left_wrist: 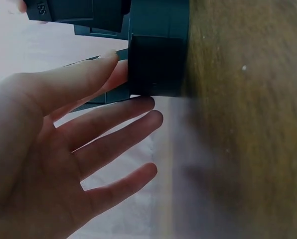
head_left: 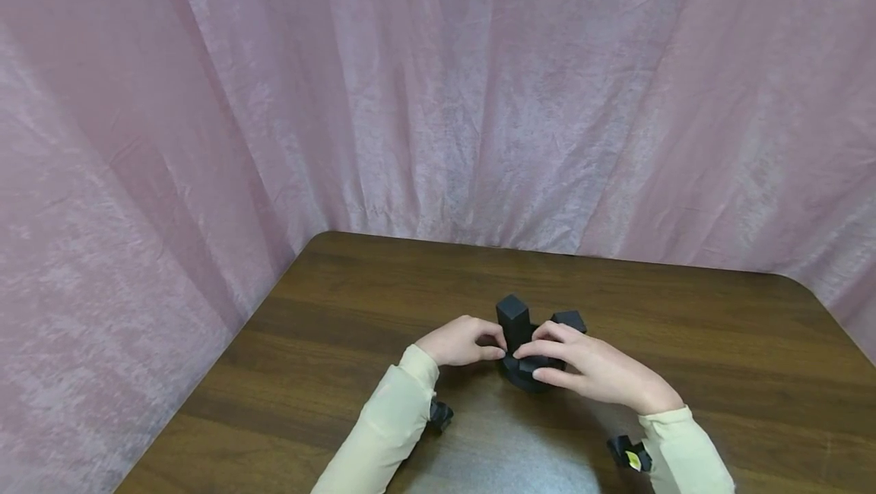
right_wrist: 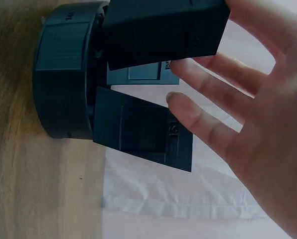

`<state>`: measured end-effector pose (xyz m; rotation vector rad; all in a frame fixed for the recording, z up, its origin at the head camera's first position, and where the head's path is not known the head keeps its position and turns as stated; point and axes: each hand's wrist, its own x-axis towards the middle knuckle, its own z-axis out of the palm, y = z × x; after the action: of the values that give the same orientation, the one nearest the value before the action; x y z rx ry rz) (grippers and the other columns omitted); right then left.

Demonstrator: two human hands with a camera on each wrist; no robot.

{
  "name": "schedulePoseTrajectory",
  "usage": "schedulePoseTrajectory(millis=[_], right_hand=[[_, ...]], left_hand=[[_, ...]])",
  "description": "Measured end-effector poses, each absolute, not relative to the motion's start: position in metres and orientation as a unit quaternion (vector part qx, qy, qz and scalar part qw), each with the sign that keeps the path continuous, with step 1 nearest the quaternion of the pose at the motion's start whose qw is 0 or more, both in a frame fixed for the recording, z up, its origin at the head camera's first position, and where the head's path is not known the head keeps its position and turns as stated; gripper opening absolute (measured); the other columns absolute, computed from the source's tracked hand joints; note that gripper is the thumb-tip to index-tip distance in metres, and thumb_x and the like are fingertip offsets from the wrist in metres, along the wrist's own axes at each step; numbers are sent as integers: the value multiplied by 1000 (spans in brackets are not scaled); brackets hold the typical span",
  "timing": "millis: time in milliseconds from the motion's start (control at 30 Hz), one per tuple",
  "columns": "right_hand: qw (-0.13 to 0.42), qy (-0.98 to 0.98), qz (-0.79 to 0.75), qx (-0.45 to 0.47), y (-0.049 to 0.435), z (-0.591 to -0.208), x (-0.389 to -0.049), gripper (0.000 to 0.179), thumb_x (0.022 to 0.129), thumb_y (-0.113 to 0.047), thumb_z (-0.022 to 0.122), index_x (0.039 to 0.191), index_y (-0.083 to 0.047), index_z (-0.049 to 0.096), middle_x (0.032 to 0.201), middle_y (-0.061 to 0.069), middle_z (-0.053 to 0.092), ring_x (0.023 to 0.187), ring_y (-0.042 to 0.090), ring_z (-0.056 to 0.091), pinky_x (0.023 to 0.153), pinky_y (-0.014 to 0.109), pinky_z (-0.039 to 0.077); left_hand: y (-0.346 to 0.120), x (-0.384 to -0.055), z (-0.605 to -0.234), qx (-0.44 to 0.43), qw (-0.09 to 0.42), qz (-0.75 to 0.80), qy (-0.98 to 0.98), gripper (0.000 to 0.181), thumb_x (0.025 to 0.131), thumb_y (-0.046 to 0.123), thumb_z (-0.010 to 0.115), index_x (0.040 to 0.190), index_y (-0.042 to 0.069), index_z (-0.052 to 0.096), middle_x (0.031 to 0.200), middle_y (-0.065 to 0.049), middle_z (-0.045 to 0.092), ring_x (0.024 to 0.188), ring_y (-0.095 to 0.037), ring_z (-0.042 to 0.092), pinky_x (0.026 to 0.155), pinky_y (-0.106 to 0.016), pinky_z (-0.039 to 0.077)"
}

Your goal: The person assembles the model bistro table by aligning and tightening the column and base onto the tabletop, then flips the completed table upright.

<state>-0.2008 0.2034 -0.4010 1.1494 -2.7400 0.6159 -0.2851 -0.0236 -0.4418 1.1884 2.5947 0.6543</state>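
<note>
A round black base point(head_left: 527, 381) with lettering on its side rests on the wooden table, with several tapered black blocks upright in it. My right hand point(head_left: 591, 368) pinches the nearest block point(right_wrist: 163, 32) near its upper end, thumb on one side and fingers on the other. To the left, a tall block point(head_left: 513, 321) stands upright. My left hand point(head_left: 461, 340) is at that block's foot, thumb and index fingertips close together by the base's rim. Its other fingers point(left_wrist: 123, 137) extend loosely along the outside of the base. Another block point(head_left: 569, 321) rises behind the right hand.
The wooden table point(head_left: 328, 327) has rounded far corners. Pink curtains point(head_left: 479, 99) hang around its back and left side. A small black device point(head_left: 440, 416) sits at the left wrist, and one with a yellow label point(head_left: 633, 460) at the right.
</note>
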Motion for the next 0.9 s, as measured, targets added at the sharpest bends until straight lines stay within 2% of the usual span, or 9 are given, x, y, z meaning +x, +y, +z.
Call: schedulePoseTrajectory(millis=[200,467,667,900], right_hand=[[35,-904,225,362,202,-399,-203,28,91,-40,45,118,-45,47,109,-19,45,90,-5,48,76,21,43],[86,-894,201,390,197,-398,-204,30,89,-37,51,119,-35,51,121,-14,51,112,5,46,86,31,44],[121,-903,176,372,190,-401,-203,28,86,-40,55,113,-31,57,112,-19,54,103,1,50,84,30,43],[180,-922,137,314,178,-409,-200,26,80,-46,60,100,-29,60,97,-21,56,89,-2,54,73,24,40]], left_hand=[[-25,-287,-438,402,104,218,883,7,86,30,58,88,26,64,84,14,62,71,1,51,67,-14,41],[-26,-287,-435,404,96,214,884,6,85,29,60,87,26,64,84,14,63,74,2,53,71,-15,42],[-25,-286,-439,401,101,221,883,6,85,30,59,87,26,64,84,15,62,73,3,52,70,-14,42],[-23,-285,-447,394,108,234,882,6,85,32,59,85,27,64,82,16,62,72,2,52,68,-13,41]])
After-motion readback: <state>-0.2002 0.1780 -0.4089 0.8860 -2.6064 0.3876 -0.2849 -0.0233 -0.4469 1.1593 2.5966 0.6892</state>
